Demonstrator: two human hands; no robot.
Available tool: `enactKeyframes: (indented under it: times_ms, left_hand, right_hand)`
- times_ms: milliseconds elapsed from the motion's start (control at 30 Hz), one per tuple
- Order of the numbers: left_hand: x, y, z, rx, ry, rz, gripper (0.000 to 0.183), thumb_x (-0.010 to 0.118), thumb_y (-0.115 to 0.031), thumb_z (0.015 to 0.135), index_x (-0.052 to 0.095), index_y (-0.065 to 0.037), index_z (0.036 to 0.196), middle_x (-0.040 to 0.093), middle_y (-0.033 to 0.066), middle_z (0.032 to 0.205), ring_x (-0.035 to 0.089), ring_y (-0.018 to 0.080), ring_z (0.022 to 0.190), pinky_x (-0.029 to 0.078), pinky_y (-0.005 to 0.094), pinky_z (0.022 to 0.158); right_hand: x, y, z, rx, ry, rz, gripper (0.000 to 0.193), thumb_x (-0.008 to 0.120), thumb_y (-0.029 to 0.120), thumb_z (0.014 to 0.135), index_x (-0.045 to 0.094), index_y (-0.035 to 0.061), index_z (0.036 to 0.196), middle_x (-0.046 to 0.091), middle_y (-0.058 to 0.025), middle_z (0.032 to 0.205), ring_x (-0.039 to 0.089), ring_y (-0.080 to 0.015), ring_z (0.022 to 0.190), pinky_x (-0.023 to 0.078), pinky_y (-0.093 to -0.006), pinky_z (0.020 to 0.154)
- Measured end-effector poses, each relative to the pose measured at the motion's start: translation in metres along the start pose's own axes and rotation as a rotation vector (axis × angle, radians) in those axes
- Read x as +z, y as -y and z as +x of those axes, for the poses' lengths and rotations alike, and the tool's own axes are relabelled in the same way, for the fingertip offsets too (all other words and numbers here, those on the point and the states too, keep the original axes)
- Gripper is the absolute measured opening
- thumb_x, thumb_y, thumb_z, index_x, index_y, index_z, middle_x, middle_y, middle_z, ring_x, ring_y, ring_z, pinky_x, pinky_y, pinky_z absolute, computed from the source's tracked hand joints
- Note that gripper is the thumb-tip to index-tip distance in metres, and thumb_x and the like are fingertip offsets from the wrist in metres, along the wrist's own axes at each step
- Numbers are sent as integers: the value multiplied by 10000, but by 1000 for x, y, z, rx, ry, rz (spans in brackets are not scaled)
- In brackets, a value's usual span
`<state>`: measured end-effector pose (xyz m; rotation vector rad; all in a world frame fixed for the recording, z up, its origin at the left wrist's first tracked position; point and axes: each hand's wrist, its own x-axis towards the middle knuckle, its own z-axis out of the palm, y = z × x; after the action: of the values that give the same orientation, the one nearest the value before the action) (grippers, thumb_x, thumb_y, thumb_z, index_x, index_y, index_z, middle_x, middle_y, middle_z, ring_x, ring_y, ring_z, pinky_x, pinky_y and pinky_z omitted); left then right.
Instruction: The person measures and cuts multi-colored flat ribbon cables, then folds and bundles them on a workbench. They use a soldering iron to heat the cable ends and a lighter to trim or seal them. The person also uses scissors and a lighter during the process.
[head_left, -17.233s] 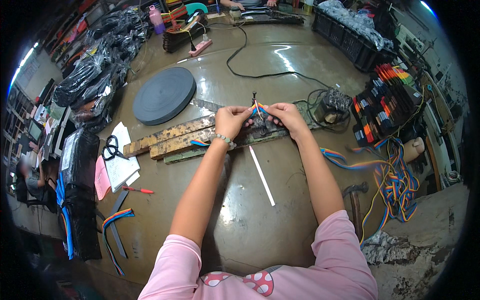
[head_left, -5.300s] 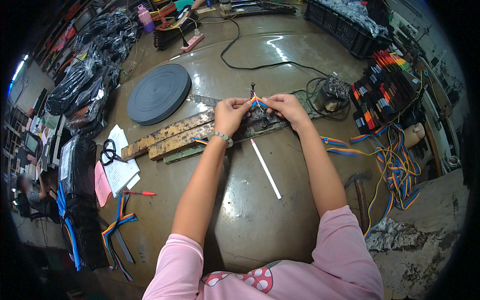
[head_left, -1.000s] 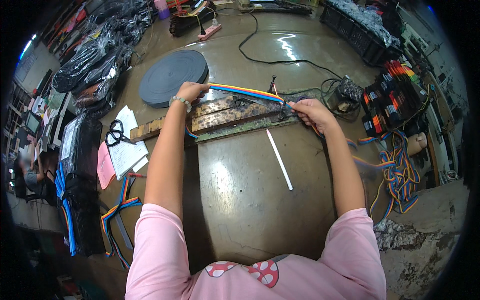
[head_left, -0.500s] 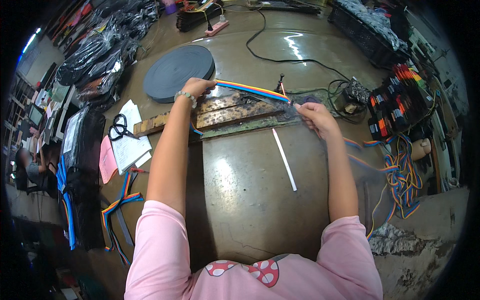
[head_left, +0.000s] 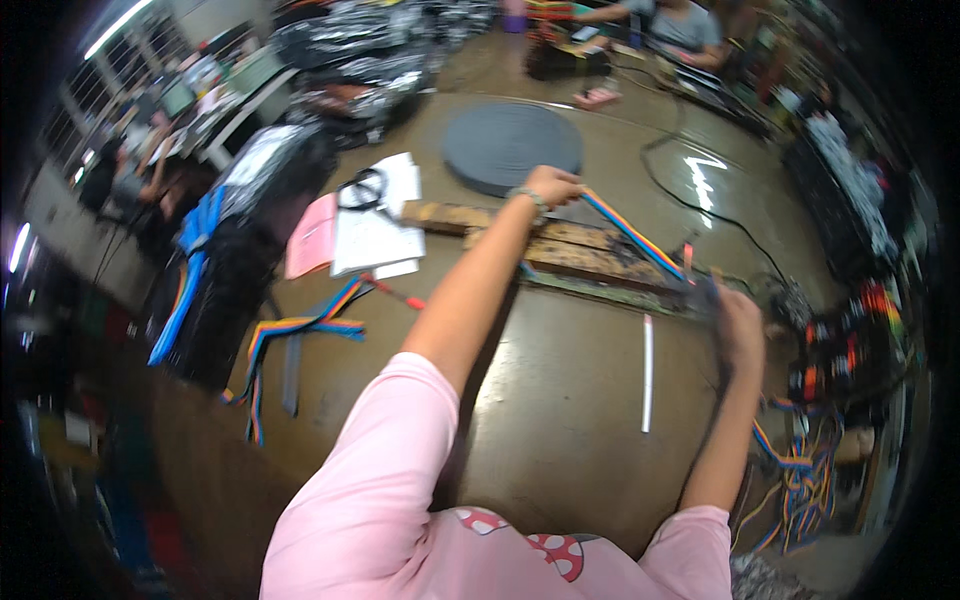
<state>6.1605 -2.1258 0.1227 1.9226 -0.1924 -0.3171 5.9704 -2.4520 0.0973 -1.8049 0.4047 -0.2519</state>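
My left hand, with a beaded bracelet at its wrist, pinches one end of a striped ribbon in blue, orange and yellow. The ribbon slopes down to the right, taut, to a small upright post with a reddish tip at the end of the wooden boards. Just right of and below that post is my right hand. Motion smears its fingers, so their hold on the ribbon cannot be made out. Nearer to me a white pen-like stick lies on the table.
Behind the boards lies a large grey roll of webbing. Papers with black scissors lie to the left, near cut striped ribbons and a black-wrapped bundle. Tangled ribbon hangs at right. Another person sits across the table.
The whole view has swung left, so the table things appear farther right. My right hand has moved down and away from the post. My left hand still pinches the ribbon, which slopes more steeply.
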Motion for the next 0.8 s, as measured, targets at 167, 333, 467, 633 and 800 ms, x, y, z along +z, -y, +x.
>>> enactKeyframes:
  times_ms: [167,333,467,633,800]
  left_hand:
    - [-60,-29,-133,232,-61,-186,279,645,-270,840,683,-84,1045,636,-45,795,440,15,576,330,175,468]
    - [-205,28,-293,288,-535,195,317,611,-244,870,652,2,1067,602,-23,758,458,26,586,341,200,483]
    - [-278,104,-335,-84,-378,448,376,632,-296,837,647,46,993,646,117,785,566,213,689,449,336,668]
    - [-233,113,-310,4,-671,920,446,637,-264,849,569,57,1150,590,208,1096,570,307,1024,441,364,893]
    - [-125,46,-266,390,-396,773,393,619,-222,869,564,36,1160,595,174,1111,588,257,971,474,350,833]
  right_hand:
    - [-28,40,-15,-14,-101,-28,214,559,293,917,605,91,862,367,103,576,294,-18,466,199,-210,418]
    - [-44,83,-65,-201,-15,-113,206,549,277,925,607,82,890,347,113,627,292,1,530,189,-197,455]
    - [-28,107,-118,-239,150,-261,258,546,292,926,628,48,933,509,54,763,457,-49,710,383,-220,611]
    - [-45,83,-170,-330,88,-314,372,635,373,848,570,24,960,575,-109,850,552,-202,796,449,-329,726]
    - [-183,39,-179,127,-974,-760,581,713,451,734,546,61,1131,549,-184,1107,524,-310,1041,436,-410,847]
